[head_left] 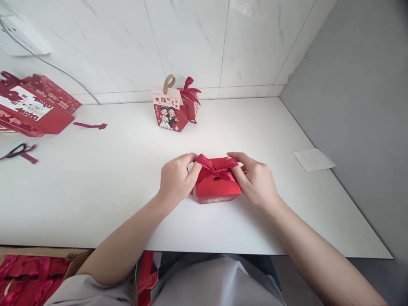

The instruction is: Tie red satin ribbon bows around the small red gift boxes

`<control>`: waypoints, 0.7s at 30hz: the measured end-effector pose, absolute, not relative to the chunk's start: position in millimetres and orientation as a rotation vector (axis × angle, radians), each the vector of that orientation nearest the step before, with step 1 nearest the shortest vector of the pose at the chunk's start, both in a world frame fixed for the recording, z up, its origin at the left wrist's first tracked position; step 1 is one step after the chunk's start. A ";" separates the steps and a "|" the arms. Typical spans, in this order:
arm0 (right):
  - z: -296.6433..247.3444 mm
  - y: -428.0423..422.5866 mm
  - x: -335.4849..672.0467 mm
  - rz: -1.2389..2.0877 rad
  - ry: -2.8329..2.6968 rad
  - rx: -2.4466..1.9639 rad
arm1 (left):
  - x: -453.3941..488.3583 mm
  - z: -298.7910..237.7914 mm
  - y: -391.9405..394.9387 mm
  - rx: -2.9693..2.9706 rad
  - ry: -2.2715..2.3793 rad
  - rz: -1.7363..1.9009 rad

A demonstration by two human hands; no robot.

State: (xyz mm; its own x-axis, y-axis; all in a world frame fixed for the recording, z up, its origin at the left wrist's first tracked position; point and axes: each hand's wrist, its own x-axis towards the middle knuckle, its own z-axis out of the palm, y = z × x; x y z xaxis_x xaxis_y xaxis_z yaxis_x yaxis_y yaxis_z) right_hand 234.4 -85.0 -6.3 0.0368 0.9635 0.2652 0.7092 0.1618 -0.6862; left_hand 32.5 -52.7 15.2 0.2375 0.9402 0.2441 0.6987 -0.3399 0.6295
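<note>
A small red gift box (216,191) stands on the white table (95,191) in front of me, with a red satin ribbon bow (216,168) on its top. My left hand (176,177) pinches the left loop of the bow, fingers closed on it. My right hand (255,178) pinches the right loop the same way. Both hands rest against the sides of the box.
Two finished red gift boxes (175,108) with a bow stand at the back by the tiled wall. Flat red box blanks (32,106) and loose ribbons (91,125) lie at the left. A white paper slip (314,159) lies right. A carton of red ribbons (28,272) sits below the table edge.
</note>
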 end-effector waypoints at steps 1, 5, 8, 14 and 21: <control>-6.3 -84.5 234.5 0.465 -1.744 -1.610 | 32.6 15.1 -53.0 2.121 1.497 0.852; -6.6 -84.3 234.9 0.491 -1.782 -1.563 | 34.1 12.9 -54.2 2.032 1.330 0.937; -6.1 -85.7 234.7 0.481 -1.757 -1.554 | 35.2 10.4 -55.3 2.049 1.259 1.014; -2.5 -84.0 236.8 0.553 -1.731 -1.540 | 35.6 7.8 -55.9 2.090 1.261 0.992; 9.8 -78.9 262.4 0.930 -1.713 -1.261 | 30.1 7.4 -48.2 2.129 1.292 1.031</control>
State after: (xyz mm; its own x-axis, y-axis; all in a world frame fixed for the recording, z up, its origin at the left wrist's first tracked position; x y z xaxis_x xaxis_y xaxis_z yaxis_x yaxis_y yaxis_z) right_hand 262.4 -78.9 9.8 -0.1859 0.9672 0.1731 0.3812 0.2334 -0.8945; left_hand 30.1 -48.2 7.4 0.2844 0.8852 0.3681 0.5555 -0.4651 0.6892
